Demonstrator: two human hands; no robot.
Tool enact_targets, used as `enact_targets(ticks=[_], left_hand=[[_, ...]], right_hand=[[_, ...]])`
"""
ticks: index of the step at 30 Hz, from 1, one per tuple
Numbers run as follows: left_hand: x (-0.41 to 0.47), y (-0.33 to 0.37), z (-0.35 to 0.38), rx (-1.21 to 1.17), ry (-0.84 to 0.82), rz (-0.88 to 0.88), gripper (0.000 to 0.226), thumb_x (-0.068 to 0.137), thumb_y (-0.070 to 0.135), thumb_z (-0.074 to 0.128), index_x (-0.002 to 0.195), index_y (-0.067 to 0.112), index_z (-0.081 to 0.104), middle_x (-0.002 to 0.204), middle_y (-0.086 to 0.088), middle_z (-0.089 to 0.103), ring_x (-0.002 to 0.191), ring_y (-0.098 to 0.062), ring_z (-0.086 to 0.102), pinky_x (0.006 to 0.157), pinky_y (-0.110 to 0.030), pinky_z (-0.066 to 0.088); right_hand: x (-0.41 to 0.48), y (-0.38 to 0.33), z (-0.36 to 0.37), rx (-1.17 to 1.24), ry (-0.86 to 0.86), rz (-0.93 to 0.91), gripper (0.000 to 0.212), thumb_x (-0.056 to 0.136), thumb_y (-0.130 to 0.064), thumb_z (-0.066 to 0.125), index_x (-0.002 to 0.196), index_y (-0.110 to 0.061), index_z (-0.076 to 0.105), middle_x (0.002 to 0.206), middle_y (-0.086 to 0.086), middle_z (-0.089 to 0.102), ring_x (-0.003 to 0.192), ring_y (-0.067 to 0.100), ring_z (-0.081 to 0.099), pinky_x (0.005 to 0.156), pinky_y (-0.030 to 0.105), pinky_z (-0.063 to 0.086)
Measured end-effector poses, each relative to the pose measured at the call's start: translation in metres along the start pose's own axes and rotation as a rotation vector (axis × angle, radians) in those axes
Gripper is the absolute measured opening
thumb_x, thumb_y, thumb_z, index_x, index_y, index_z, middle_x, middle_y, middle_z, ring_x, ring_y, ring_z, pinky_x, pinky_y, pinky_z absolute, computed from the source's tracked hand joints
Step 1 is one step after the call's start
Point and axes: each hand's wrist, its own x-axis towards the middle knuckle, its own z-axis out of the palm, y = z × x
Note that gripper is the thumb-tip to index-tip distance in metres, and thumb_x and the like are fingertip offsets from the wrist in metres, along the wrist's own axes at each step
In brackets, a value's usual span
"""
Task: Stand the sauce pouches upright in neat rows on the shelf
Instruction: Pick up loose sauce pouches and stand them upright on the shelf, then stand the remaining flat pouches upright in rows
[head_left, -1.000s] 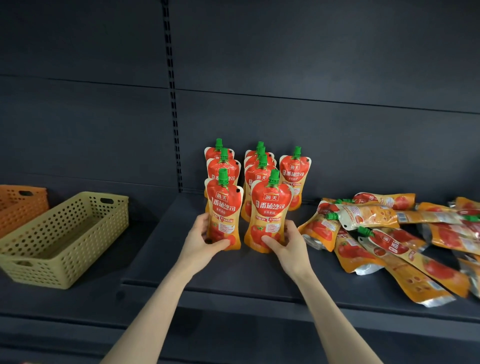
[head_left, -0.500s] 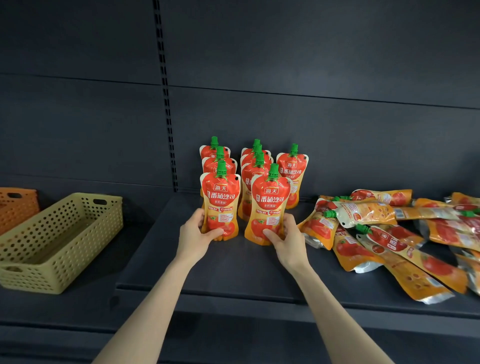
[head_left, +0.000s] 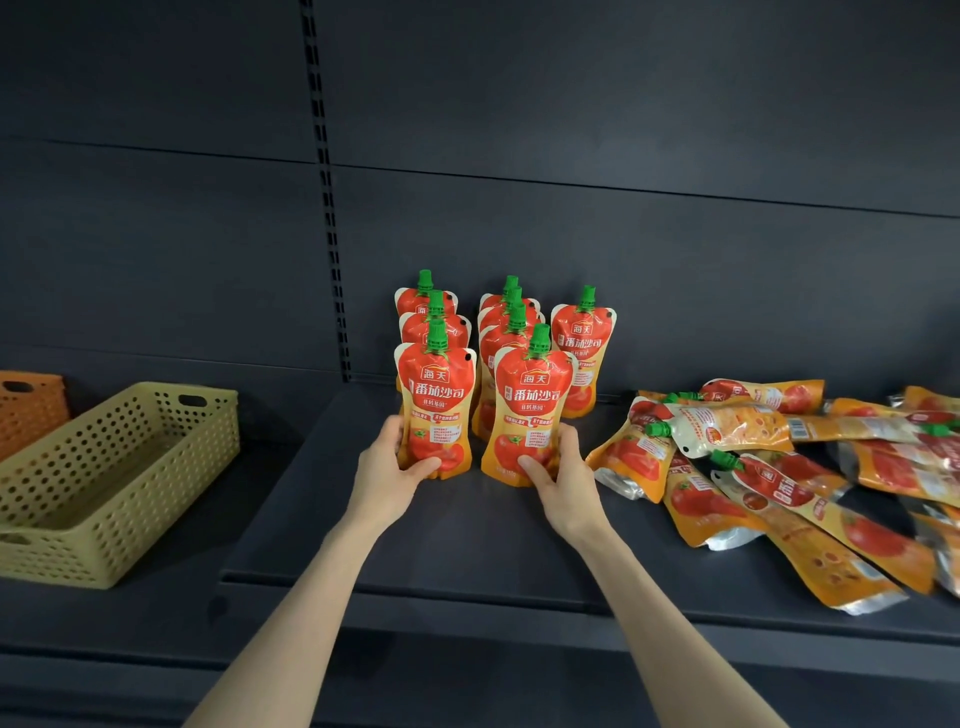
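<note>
Red-and-orange sauce pouches with green caps stand upright in rows on the dark shelf (head_left: 467, 535). My left hand (head_left: 387, 467) grips the base of the front pouch of the left row (head_left: 436, 389). My right hand (head_left: 563, 475) grips the base of the front pouch of the middle row (head_left: 532, 400). Behind these stand several more pouches, and a single pouch (head_left: 584, 343) stands alone at the right by the back wall. A pile of pouches lying flat (head_left: 779, 467) covers the right side of the shelf.
A yellow-green perforated basket (head_left: 114, 483) sits on the lower shelf section at left, with an orange basket (head_left: 28, 405) behind it. A slotted upright rail (head_left: 327, 208) runs down the dark back wall.
Both hands stay on the two front pouches, which have slid slightly back toward the rows. The camera view has shifted a little to the right.
</note>
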Motion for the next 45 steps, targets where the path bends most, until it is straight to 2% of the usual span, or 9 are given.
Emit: enact_targets(ticks=[5, 11, 18, 20, 24, 27, 35, 41, 45], left_hand=[[0.0, 0.001, 0.001, 0.022, -0.019, -0.02, 0.048, 0.083, 0.018, 0.069, 0.123, 0.017, 0.043, 0.115, 0.009, 0.056, 0.102, -0.004, 0.052, 0.081, -0.016, 0.042], [-0.003, 0.004, 0.001, 0.058, -0.054, -0.041, 0.05, 0.086, 0.019, 0.065, 0.129, 0.012, 0.04, 0.128, -0.004, 0.055, 0.118, -0.02, 0.053, 0.092, -0.03, 0.044], [-0.019, 0.004, -0.001, 0.268, 0.068, -0.026, 0.058, 0.084, 0.024, 0.067, 0.134, 0.008, 0.041, 0.127, -0.012, 0.051, 0.121, -0.026, 0.048, 0.096, -0.039, 0.043], [-0.031, 0.005, -0.002, 0.285, 0.153, -0.007, 0.053, 0.084, 0.021, 0.067, 0.13, 0.008, 0.045, 0.124, -0.012, 0.052, 0.119, -0.027, 0.048, 0.092, -0.038, 0.043], [-0.05, 0.025, 0.005, 0.175, 0.242, 0.168, 0.026, 0.084, 0.011, 0.065, 0.109, 0.014, 0.059, 0.103, 0.004, 0.055, 0.098, -0.018, 0.058, 0.078, -0.025, 0.047], [-0.053, 0.055, 0.023, 0.084, 0.169, 0.257, 0.02, 0.084, 0.011, 0.065, 0.101, 0.019, 0.059, 0.095, 0.013, 0.057, 0.086, -0.004, 0.06, 0.07, -0.011, 0.044], [-0.041, 0.117, 0.125, -0.015, -0.051, 0.375, 0.016, 0.087, 0.012, 0.062, 0.099, 0.021, 0.061, 0.096, 0.012, 0.063, 0.091, 0.002, 0.059, 0.075, -0.012, 0.048], [-0.007, 0.127, 0.209, 0.135, -0.07, 0.201, 0.026, 0.086, 0.025, 0.064, 0.11, 0.018, 0.057, 0.11, 0.003, 0.059, 0.104, -0.012, 0.056, 0.086, -0.026, 0.048], [0.011, 0.126, 0.24, 0.39, -0.083, 0.044, 0.051, 0.086, 0.049, 0.055, 0.127, 0.021, 0.046, 0.126, -0.001, 0.053, 0.116, -0.021, 0.05, 0.092, -0.036, 0.044]], right_hand=[[0.001, 0.001, 0.001, 0.0, -0.01, 0.018, 0.047, 0.092, -0.029, 0.056, 0.13, -0.021, 0.03, 0.127, -0.007, 0.051, 0.116, 0.008, 0.049, 0.096, 0.028, 0.045], [-0.001, -0.001, 0.001, -0.012, 0.013, 0.033, 0.045, 0.091, -0.029, 0.058, 0.129, -0.02, 0.034, 0.119, -0.01, 0.052, 0.112, 0.007, 0.052, 0.086, 0.018, 0.043], [-0.013, -0.007, -0.005, -0.171, 0.069, 0.042, 0.061, 0.091, -0.029, 0.058, 0.142, -0.017, 0.027, 0.141, 0.001, 0.046, 0.129, 0.019, 0.044, 0.103, 0.038, 0.043], [-0.022, -0.01, -0.012, -0.204, 0.117, 0.034, 0.062, 0.092, -0.028, 0.058, 0.144, -0.017, 0.026, 0.145, 0.001, 0.041, 0.132, 0.019, 0.041, 0.104, 0.038, 0.042], [-0.035, -0.017, -0.039, -0.282, 0.17, -0.054, 0.038, 0.091, -0.026, 0.058, 0.127, -0.016, 0.05, 0.127, 0.002, 0.055, 0.117, 0.018, 0.053, 0.092, 0.034, 0.048], [-0.038, -0.02, -0.07, -0.309, 0.174, -0.057, 0.023, 0.091, -0.023, 0.058, 0.113, -0.016, 0.059, 0.113, 0.002, 0.063, 0.103, 0.017, 0.06, 0.084, 0.031, 0.05], [-0.011, 0.004, -0.164, -0.379, 0.247, -0.075, 0.018, 0.091, -0.021, 0.058, 0.106, -0.014, 0.064, 0.104, 0.0, 0.067, 0.093, 0.013, 0.061, 0.076, 0.025, 0.048], [0.031, 0.05, -0.225, -0.441, 0.144, -0.065, 0.022, 0.092, -0.023, 0.056, 0.111, -0.013, 0.063, 0.112, 0.002, 0.064, 0.103, 0.016, 0.059, 0.08, 0.025, 0.045], [0.059, 0.073, -0.255, -0.477, 0.011, -0.089, 0.025, 0.089, -0.031, 0.06, 0.113, -0.023, 0.06, 0.121, -0.001, 0.058, 0.118, 0.022, 0.048, 0.095, 0.038, 0.044]])
